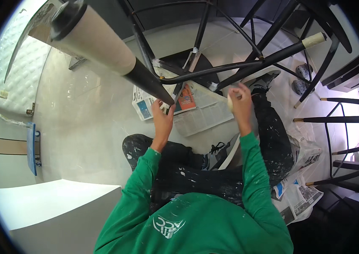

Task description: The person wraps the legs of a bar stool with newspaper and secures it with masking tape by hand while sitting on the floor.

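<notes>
I sit on the floor in a green sweatshirt and paint-spattered black trousers under an upturned black chair point(213, 72). My left hand point(162, 115) grips the thin black end of a chair leg point(147, 78). The wider part of that leg is covered in beige wrapping point(99, 42) and ends in a black cap at the upper left. My right hand point(241, 101) is raised beside a black crossbar and is closed on a small pale object point(230, 101) that I cannot make out. Another leg point(313, 41) has a pale taped tip.
Newspaper sheets point(207, 114) lie on the glossy light floor under the chair, and more newspaper point(304, 197) lies at my right. More black chairs with thin legs point(340, 120) stand on the right. A white block point(56, 207) is at the lower left, and a blue tool point(31, 148) leans by the left wall.
</notes>
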{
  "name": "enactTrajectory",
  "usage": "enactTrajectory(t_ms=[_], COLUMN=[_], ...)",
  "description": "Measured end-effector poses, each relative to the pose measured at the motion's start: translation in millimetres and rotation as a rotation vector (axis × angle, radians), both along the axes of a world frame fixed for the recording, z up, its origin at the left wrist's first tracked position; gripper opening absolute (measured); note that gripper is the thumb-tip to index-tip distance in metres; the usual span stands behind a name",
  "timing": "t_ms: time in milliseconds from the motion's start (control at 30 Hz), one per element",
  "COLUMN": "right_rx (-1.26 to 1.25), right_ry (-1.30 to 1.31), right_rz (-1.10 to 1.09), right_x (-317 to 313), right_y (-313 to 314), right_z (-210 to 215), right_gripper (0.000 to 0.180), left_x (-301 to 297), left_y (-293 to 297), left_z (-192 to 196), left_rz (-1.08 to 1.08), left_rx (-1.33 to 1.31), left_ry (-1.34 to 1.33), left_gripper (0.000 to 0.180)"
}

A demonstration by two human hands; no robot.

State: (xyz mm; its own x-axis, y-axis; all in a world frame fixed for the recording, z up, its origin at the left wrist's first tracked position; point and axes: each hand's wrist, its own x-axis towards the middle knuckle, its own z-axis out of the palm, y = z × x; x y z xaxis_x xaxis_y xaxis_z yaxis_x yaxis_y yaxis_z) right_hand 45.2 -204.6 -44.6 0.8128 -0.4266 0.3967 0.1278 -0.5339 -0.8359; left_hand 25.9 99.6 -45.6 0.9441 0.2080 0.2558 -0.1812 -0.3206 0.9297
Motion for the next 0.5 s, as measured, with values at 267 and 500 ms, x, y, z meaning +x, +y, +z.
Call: enactTrajectory(t_ms=[267,500], right_rx=[0.595,0.602], right_ry=[0.238,0.32], right_rz=[0.288,0.437], right_x=[-89.2,-100.8], right_y=[119.9,133.9], right_z=[-6.1,-5.1], right_gripper=[0.017,0.028], left_x=[-123.2,-126.3], left_y=[-67.4,-39.4], left_z=[8.0,10.9], left_rz=[-0.167,-0.225], left_rx=[-0.249,-0.103], left_ry=[0.292,0.354], left_gripper=[0.03,0.029])
